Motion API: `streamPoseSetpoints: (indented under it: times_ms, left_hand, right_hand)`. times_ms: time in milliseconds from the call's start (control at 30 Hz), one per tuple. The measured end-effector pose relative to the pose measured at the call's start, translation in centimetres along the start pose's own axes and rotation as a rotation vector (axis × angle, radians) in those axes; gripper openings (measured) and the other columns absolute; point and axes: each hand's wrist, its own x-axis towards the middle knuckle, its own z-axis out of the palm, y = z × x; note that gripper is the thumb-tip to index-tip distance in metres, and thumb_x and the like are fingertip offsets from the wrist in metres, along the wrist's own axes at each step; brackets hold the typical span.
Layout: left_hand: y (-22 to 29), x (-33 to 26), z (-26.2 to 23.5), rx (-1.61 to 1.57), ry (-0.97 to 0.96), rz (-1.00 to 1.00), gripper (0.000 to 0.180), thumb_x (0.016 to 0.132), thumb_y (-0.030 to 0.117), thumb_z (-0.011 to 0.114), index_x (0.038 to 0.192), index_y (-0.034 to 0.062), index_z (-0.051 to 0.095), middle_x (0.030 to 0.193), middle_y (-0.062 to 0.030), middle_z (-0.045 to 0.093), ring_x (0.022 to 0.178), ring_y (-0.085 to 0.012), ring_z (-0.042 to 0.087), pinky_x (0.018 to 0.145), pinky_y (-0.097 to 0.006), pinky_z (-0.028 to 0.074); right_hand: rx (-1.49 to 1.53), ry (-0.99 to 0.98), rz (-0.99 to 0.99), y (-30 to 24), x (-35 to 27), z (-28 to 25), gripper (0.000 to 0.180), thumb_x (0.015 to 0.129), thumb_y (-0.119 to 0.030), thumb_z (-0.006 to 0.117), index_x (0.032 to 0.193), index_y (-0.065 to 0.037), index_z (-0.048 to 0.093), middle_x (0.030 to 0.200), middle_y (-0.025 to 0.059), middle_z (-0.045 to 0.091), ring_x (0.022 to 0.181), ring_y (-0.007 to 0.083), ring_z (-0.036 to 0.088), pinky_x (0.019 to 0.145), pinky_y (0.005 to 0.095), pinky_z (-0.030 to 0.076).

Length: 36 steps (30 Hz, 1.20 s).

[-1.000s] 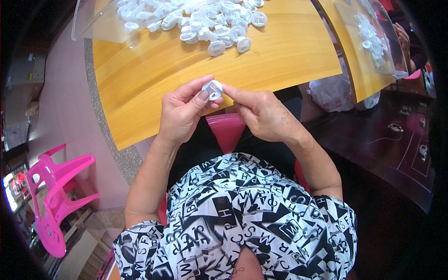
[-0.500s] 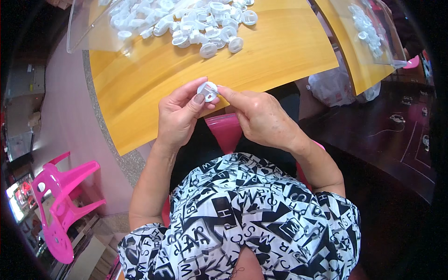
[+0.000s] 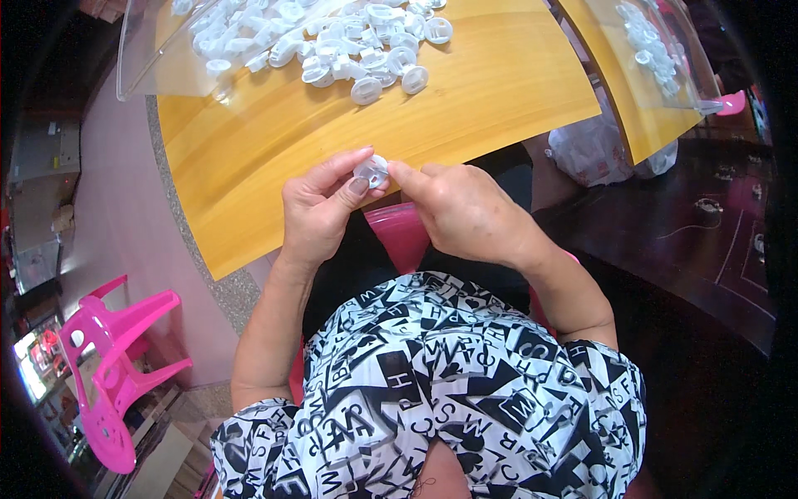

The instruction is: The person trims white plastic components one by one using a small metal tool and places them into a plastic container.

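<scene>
Between the thumb and fingers of my left hand (image 3: pixel 322 200) is a small round white plastic part (image 3: pixel 373 170), held tilted just above the table's near edge. My right hand (image 3: pixel 470 204) comes in from the right with its fingers curled and the index fingertip at the part's right rim. Whatever it may pinch there is hidden or too small to name. A pile of similar white plastic parts (image 3: pixel 366 90) lies farther off on the yellow wooden table (image 3: pixel 274 141).
A clear plastic bin (image 3: pixel 137 62) with more white parts stands at the far left. To the right, a second yellow table (image 3: pixel 661 137) carries another batch of white parts (image 3: pixel 644 54). Plastic bags (image 3: pixel 590 154) sit below it. A pink chair (image 3: pixel 112 366) stands on the left floor.
The white part has tipped in my left hand and now shows more edge-on, slightly lower. My right index finger stays against its rim.
</scene>
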Motion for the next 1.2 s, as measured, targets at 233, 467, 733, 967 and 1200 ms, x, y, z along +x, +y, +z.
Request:
streamPoseSetpoints:
  times_ms: [233, 467, 733, 967, 1200]
  left_hand:
    - [0.1, -0.1, 0.0, 0.066, -0.029, 0.046, 0.031, 0.090, 0.000, 0.059, 0.120, -0.0053, 0.057, 0.107, -0.0169, 0.064, 0.094, -0.0208, 0.065, 0.086, -0.032, 0.055]
    - [0.5, 0.3, 0.8, -0.052, 0.094, 0.022, 0.037, 0.089, 0.002, 0.061, 0.124, -0.0069, 0.052, 0.109, -0.0172, 0.064, 0.095, -0.0210, 0.065, 0.086, -0.032, 0.055]
    - [-0.1, 0.2, 0.9, -0.003, 0.146, 0.096, 0.034, 0.087, -0.004, 0.061, 0.120, -0.0076, 0.054, 0.108, -0.0154, 0.063, 0.095, -0.0196, 0.064, 0.086, -0.031, 0.055]
    - [-0.3, 0.4, 1.1, 0.035, 0.181, 0.120, 0.032, 0.087, -0.004, 0.062, 0.118, -0.0075, 0.054, 0.107, -0.0140, 0.063, 0.095, -0.0183, 0.064, 0.085, -0.030, 0.056]
    - [-0.4, 0.2, 1.1, 0.042, 0.199, 0.129, 0.032, 0.086, -0.004, 0.063, 0.118, -0.0077, 0.055, 0.107, -0.0141, 0.064, 0.094, -0.0181, 0.064, 0.084, -0.030, 0.056]
  right_hand:
    - [0.290, -0.076, -0.078, 1.2, 0.8, -0.8, 0.024, 0.080, 0.000, 0.051, 0.103, -0.001, 0.058, 0.076, 0.0259, 0.061, 0.077, 0.0436, 0.062, 0.067, 0.0483, 0.049]
    - [0.507, 0.165, 0.022, -0.2, 0.3, 1.2, 0.038, 0.088, 0.002, 0.048, 0.126, 0.002, 0.053, 0.079, 0.0211, 0.062, 0.071, 0.0255, 0.064, 0.069, 0.0309, 0.049]
    - [0.413, 0.168, 0.112, -0.7, 0.4, 2.2, 0.042, 0.087, 0.004, 0.050, 0.129, 0.000, 0.051, 0.077, 0.0194, 0.062, 0.070, 0.0238, 0.065, 0.068, 0.0295, 0.050]
    - [0.334, 0.273, 0.016, -0.5, 0.5, 3.3, 0.039, 0.084, 0.000, 0.052, 0.122, 0.007, 0.052, 0.081, 0.0261, 0.062, 0.077, 0.0398, 0.063, 0.067, 0.0449, 0.051]
    - [0.109, 0.298, -0.074, -0.3, 0.2, 4.1, 0.047, 0.080, 0.000, 0.055, 0.125, 0.010, 0.049, 0.077, 0.0214, 0.061, 0.068, 0.0375, 0.063, 0.062, 0.0439, 0.052]
